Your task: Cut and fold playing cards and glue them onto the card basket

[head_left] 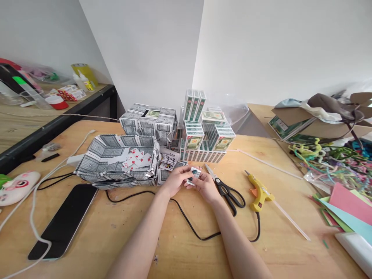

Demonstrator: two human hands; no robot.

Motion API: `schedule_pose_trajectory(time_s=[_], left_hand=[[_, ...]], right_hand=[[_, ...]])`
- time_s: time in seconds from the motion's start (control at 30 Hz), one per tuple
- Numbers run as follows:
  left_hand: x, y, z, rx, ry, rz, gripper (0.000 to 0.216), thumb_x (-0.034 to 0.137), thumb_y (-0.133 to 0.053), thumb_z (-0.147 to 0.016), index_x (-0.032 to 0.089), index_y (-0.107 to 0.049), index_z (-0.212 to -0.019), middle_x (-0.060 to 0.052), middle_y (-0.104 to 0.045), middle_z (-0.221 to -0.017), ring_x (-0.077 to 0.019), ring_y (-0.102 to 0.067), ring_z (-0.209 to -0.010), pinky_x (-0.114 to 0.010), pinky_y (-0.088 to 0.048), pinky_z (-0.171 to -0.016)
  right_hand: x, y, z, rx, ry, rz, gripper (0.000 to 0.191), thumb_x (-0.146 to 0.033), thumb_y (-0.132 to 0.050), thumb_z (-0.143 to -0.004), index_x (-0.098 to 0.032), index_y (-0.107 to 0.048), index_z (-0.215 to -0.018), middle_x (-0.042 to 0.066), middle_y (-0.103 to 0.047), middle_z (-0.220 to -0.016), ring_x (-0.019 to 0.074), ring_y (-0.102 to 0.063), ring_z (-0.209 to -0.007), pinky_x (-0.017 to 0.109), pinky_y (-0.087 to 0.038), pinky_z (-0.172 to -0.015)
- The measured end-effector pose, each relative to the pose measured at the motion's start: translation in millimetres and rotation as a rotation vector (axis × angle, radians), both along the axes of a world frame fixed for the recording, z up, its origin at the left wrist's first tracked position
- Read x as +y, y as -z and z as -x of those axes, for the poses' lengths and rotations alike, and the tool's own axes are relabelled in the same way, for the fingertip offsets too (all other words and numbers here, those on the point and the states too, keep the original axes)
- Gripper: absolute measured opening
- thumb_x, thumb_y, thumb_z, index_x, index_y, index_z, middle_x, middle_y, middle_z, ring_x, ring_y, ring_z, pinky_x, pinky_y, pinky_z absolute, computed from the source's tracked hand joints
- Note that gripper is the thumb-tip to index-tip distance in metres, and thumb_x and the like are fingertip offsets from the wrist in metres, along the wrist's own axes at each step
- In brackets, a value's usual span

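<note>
Both hands meet above the middle of the table, pinching one small playing card [193, 176] between them. My left hand [178, 179] grips its left side, and my right hand [205, 185] has the right side, fingers closed. Beyond them stand stacked boxes of playing cards [194, 136]. Loose cards [170, 157] lie just past my left hand. Further left is an open box built of grey patterned cards [95, 161], with cut card pieces [138, 159] inside. Black-handled scissors [225, 190] lie beside my right hand.
A yellow glue gun [260, 193] with a glue stick lies right of the scissors; its black cord [188, 221] crosses under my forearms. A phone [65, 221] and white cable are at left. Behind stands another card-built box [148, 120]. Pipe cleaners [319, 162] and coloured paper [351, 205] lie at right.
</note>
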State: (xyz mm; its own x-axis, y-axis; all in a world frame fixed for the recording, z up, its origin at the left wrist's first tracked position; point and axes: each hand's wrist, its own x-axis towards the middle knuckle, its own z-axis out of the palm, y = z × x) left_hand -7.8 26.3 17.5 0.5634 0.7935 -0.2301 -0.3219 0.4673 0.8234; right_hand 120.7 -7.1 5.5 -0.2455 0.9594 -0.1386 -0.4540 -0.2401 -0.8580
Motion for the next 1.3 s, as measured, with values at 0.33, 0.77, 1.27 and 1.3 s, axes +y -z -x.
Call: schedule_pose_trajectory(time_s=[0.33, 0.77, 1.27, 1.3], left_hand=[[-3.8, -3.6, 6.8, -0.274, 0.127, 0.053, 0.039, 0.013, -0.072, -0.063, 0.017, -0.064, -0.101, -0.006, -0.065, -0.095, -0.0165, -0.06, -0.089, -0.028, -0.045, -0.08], [2.6, 1.0, -3.6, -0.053, -0.227, -0.178, 0.021, 0.025, -0.07, -0.064, 0.013, -0.065, -0.082, -0.002, -0.063, -0.077, -0.0108, -0.055, -0.069, -0.023, -0.043, -0.066], [-5.4, 8.6, -17.9, 0.197, -0.524, -0.268, 0.028, 0.035, -0.066, -0.067, 0.015, -0.065, -0.087, -0.002, -0.061, -0.076, -0.0093, -0.05, -0.059, -0.02, -0.038, -0.052], [-5.7, 7.7, -18.3, 0.21, -0.548, -0.29, 0.027, 0.034, -0.066, -0.067, 0.015, -0.065, -0.087, -0.002, -0.061, -0.075, -0.0091, -0.05, -0.058, -0.02, -0.039, -0.052]], right_hand=[[-7.5, -11.5, -9.7, 0.385, -0.26, 0.102, 0.026, -0.025, -0.069, -0.063, -0.017, -0.061, -0.087, -0.004, -0.054, -0.058, 0.0019, -0.033, -0.036, 0.014, -0.026, -0.034], [2.7, 3.9, -4.2, -0.019, 0.344, -0.115, 0.029, -0.043, -0.061, -0.073, -0.017, -0.066, -0.087, 0.006, -0.067, -0.086, 0.019, -0.061, -0.07, 0.032, -0.054, -0.055], [4.4, 1.8, -3.3, -0.15, 0.389, -0.111, 0.028, -0.029, -0.073, -0.063, -0.016, -0.063, -0.086, 0.004, -0.066, -0.08, 0.0155, -0.06, -0.067, 0.028, -0.051, -0.058], [4.4, 1.5, -2.7, -0.137, 0.396, -0.102, 0.028, -0.029, -0.073, -0.063, -0.016, -0.062, -0.085, 0.004, -0.066, -0.079, 0.0153, -0.06, -0.067, 0.028, -0.051, -0.058]])
